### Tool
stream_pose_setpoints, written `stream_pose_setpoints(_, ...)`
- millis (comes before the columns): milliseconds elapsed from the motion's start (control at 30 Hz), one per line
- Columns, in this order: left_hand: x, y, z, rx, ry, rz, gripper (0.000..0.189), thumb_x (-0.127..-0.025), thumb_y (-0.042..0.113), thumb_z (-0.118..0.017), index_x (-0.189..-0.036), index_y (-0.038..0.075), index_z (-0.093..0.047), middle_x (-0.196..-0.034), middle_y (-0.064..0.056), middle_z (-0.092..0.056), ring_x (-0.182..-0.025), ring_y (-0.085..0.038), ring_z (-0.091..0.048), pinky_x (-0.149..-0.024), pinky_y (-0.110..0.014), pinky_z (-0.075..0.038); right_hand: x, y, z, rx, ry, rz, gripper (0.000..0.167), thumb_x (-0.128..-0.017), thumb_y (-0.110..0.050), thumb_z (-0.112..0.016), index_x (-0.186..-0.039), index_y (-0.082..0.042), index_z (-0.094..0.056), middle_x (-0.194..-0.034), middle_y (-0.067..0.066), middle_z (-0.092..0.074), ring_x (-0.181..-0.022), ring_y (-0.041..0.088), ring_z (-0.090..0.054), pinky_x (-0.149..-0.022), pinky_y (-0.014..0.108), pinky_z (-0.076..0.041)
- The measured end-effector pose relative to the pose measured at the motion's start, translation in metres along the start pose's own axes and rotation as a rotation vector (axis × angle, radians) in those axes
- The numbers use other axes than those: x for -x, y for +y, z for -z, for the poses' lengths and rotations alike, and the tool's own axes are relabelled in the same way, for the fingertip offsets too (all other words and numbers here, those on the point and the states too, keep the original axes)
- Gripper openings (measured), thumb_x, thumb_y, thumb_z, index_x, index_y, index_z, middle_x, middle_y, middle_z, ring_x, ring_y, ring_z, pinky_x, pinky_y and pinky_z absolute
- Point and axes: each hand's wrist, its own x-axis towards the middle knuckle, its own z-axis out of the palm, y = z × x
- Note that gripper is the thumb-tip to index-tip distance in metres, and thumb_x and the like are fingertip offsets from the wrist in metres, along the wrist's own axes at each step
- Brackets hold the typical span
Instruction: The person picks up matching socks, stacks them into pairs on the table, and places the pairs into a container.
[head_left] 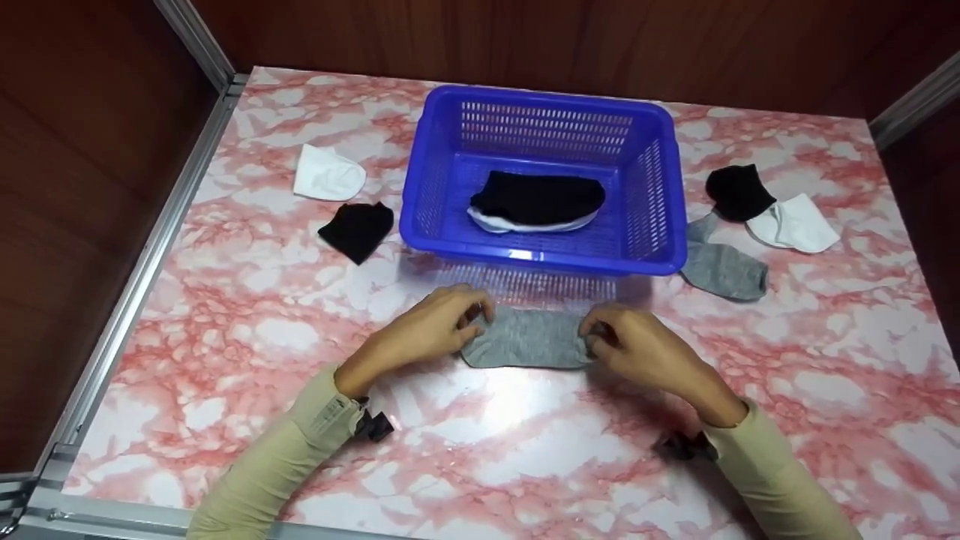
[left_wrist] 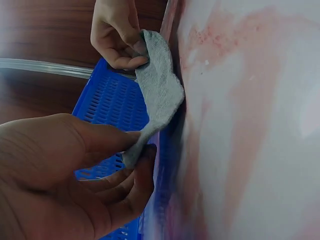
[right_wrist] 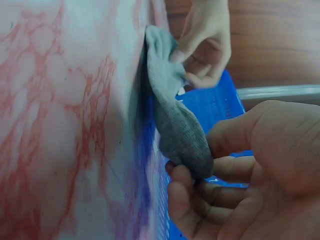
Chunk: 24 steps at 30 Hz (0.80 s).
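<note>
A grey sock [head_left: 529, 339] is stretched sideways between both hands, just in front of the blue basket [head_left: 525, 260]. My left hand [head_left: 439, 322] pinches its left end between thumb and fingers, as the left wrist view shows up close on the sock [left_wrist: 159, 82]. At the other end my right hand [head_left: 649, 349] pinches the sock [right_wrist: 175, 117] the same way. Inside the basket lies a black sock [head_left: 544, 196] on top of a white sock [head_left: 517, 226].
Left of the basket lie a white sock [head_left: 328, 174] and a black sock [head_left: 358, 231]. To its right are another black sock [head_left: 739, 193], a white sock [head_left: 806, 225] and a grey sock [head_left: 726, 271]. Wooden panels [head_left: 525, 37] border the marbled table [head_left: 480, 465].
</note>
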Motion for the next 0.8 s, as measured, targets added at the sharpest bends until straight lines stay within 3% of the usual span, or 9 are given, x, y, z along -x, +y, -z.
stream_pose_setpoints(100, 0.0, 0.001, -0.001, -0.079, -0.013, 0.015, 0.021, -0.098, 0.01, -0.068, -0.119, 0.007, -0.074, -0.106, -0.009, -0.068, -0.097, -0.021, -0.059, -0.09, -0.04, -0.052, 0.0, 0.002, 0.001, 0.031, -0.032, -0.036, 0.005, -0.093, -0.008, -0.072, -0.098, -0.01, -0.073, -0.087, -0.001, -0.07, -0.077, 0.01, -0.062, -0.07, 0.027, -0.054)
stream_pose_setpoints(233, 0.002, 0.001, -0.002, -0.139, -0.018, 0.042, 0.027, -0.097, 0.012, -0.071, -0.124, 0.007, -0.074, -0.106, -0.009, -0.065, -0.096, -0.02, -0.057, -0.088, -0.039, -0.052, -0.001, 0.006, 0.0, 0.078, -0.061, -0.062, 0.008, -0.092, -0.014, -0.076, -0.098, -0.012, -0.072, -0.084, -0.002, -0.07, -0.076, 0.01, -0.062, -0.071, 0.031, -0.053)
stream_pose_setpoints(500, 0.005, 0.003, -0.001, -0.15, -0.007, 0.041, 0.028, -0.096, 0.013, -0.072, -0.124, 0.007, -0.073, -0.11, -0.009, -0.065, -0.099, -0.022, -0.06, -0.091, -0.04, -0.055, 0.002, 0.004, 0.001, 0.141, -0.039, -0.036, 0.012, -0.092, -0.016, -0.079, -0.099, -0.01, -0.072, -0.092, 0.002, -0.069, -0.082, 0.014, -0.066, -0.075, 0.036, -0.057)
stream_pose_setpoints(667, 0.006, 0.007, -0.002, -0.103, -0.013, -0.019, 0.027, -0.097, 0.013, -0.071, -0.124, 0.006, -0.072, -0.117, -0.008, -0.066, -0.106, -0.023, -0.063, -0.099, -0.041, -0.054, 0.005, -0.005, 0.0, 0.174, 0.048, 0.021, 0.014, -0.086, -0.013, -0.084, -0.095, -0.007, -0.075, -0.101, 0.009, -0.063, -0.099, 0.026, -0.058, -0.09, 0.043, -0.05)
stream_pose_setpoints(800, 0.004, 0.008, -0.006, -0.124, -0.052, -0.038, 0.032, -0.097, 0.018, -0.073, -0.127, 0.007, -0.07, -0.119, -0.007, -0.063, -0.104, -0.021, -0.061, -0.098, -0.041, -0.054, 0.005, -0.007, -0.002, 0.199, 0.063, 0.064, 0.012, -0.081, -0.009, -0.085, -0.088, -0.008, -0.076, -0.103, 0.009, -0.064, -0.105, 0.031, -0.056, -0.102, 0.053, -0.04)
